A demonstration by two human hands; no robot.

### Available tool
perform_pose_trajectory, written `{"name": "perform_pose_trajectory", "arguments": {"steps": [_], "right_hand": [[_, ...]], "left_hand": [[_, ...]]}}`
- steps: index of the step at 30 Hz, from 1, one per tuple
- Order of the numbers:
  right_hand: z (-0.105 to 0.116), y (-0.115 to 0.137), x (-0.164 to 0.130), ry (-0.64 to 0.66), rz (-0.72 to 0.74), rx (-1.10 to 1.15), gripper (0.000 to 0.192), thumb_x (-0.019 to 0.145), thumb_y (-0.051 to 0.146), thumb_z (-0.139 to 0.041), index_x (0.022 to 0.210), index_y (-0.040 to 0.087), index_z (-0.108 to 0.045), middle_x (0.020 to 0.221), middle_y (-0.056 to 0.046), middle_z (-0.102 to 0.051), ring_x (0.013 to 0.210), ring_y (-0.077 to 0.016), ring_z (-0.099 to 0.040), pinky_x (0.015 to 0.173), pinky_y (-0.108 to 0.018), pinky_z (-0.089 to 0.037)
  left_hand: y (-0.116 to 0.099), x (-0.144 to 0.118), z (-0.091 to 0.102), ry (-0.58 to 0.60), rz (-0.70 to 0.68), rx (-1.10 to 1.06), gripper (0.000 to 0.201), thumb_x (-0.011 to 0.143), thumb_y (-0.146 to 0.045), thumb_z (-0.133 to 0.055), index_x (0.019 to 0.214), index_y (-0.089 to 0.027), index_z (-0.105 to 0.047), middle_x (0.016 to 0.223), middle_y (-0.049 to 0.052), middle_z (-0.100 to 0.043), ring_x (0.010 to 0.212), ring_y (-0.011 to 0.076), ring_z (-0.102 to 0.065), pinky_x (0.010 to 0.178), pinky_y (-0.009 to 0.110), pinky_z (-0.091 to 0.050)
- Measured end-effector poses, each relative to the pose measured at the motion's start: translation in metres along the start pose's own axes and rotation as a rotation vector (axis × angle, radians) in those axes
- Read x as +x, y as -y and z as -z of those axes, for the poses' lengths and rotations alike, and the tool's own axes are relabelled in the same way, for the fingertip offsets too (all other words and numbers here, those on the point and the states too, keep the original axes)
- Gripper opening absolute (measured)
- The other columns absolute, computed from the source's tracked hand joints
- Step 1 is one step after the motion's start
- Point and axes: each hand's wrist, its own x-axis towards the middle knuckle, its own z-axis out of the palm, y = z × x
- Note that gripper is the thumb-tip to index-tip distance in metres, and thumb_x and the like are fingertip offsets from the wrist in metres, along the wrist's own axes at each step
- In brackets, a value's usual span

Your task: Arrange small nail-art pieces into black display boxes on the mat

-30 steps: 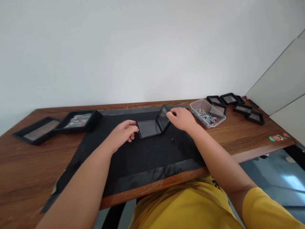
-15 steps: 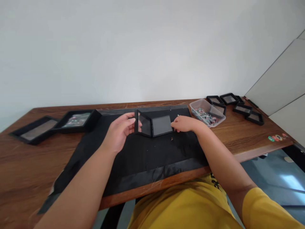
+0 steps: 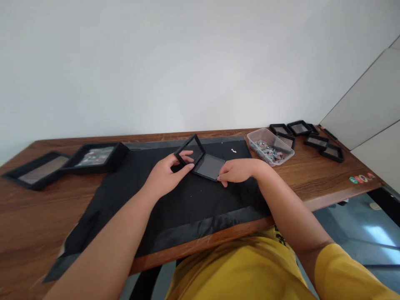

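A hinged black display frame (image 3: 212,166) with clear film panels stands partly open, like a book, on the black mat (image 3: 187,208). My left hand (image 3: 167,173) grips its raised left half, fingers behind and thumb along the lower edge. At the near right corner of the flat half, my right hand (image 3: 233,171) is closed, thumb and fingertips pinched at the edge. Whether a small piece is also between those fingertips is hidden. Small white bits (image 3: 233,150) lie on the mat behind my right hand.
A clear plastic tub (image 3: 271,146) of small shiny packets stands right of the mat. Several black frames (image 3: 317,141) lie at the far right. On the left are a flat frame (image 3: 37,170) and a stack of frames (image 3: 96,158). Round stickers (image 3: 359,178) mark the table's right front.
The display frame has turned, its right end now nearer me. My right hand has slid from its right edge to the near corner. The small piece seen on the mat there no longer shows.
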Motion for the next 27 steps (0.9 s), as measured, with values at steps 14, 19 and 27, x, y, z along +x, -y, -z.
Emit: {"name": "perform_pose_trajectory", "arguments": {"steps": [14, 19, 27], "right_hand": [[0.037, -0.083, -0.045, -1.092, -0.426, -0.124, 0.023, 0.101, 0.024, -0.056, 0.117, 0.021, -0.072, 0.107, -0.01, -0.077, 0.096, -0.0243, -0.065, 0.08, -0.033, -0.04], [0.037, -0.112, -0.042, -0.834, -0.617, -0.063, 0.051, 0.088, 0.023, -0.071, 0.139, 0.022, -0.066, 0.134, -0.014, -0.074, 0.115, -0.0314, -0.069, 0.093, -0.039, -0.05], [0.035, -0.119, -0.03, -0.742, -0.586, -0.065, 0.044, 0.087, 0.025, -0.074, 0.131, 0.022, -0.075, 0.132, -0.016, -0.077, 0.116, -0.0317, -0.071, 0.095, -0.039, -0.053]], "left_hand": [[0.011, 0.007, 0.009, -0.001, 0.06, 0.013, 0.064, 0.087, -0.051, -0.061, 0.143, -0.02, -0.059, 0.106, 0.009, -0.081, 0.096, 0.027, -0.073, 0.087, 0.04, -0.055], [0.009, 0.007, 0.006, 0.064, 0.03, 0.001, 0.058, 0.09, -0.048, -0.056, 0.14, -0.02, -0.053, 0.11, 0.009, -0.08, 0.106, 0.0273, -0.073, 0.092, 0.04, -0.054], [0.012, 0.006, 0.009, 0.083, 0.023, 0.063, 0.063, 0.088, -0.057, -0.057, 0.14, -0.021, -0.057, 0.111, 0.008, -0.08, 0.109, 0.029, -0.072, 0.098, 0.041, -0.054]]}}
